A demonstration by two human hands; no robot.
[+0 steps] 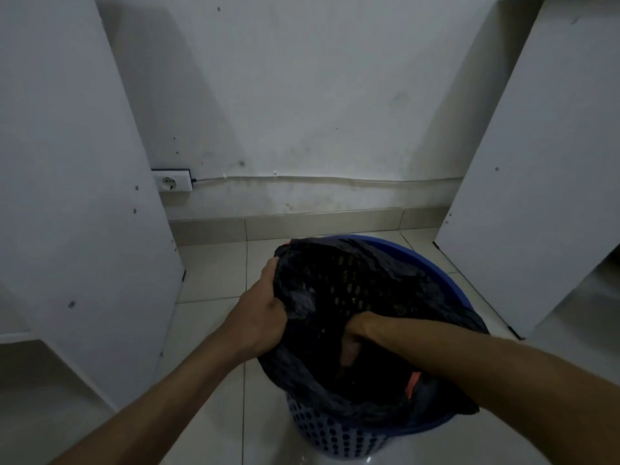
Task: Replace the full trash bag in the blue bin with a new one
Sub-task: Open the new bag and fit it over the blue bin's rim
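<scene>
Gripping the left edge of the black trash bag (352, 297), the left hand (258, 313) has its fingers curled around the plastic. The right hand (355, 337) reaches down inside the bag's opening, and its fingers are hidden, so I cannot tell its grip. The bag sits in the blue bin (339, 434) on the tiled floor (214, 273), near the white wall (302, 95).

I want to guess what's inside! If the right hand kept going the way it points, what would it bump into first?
The right hand points down into the black trash bag, so it would probably meet the bag's dark inside first. What lies deeper is too dark to tell.
</scene>
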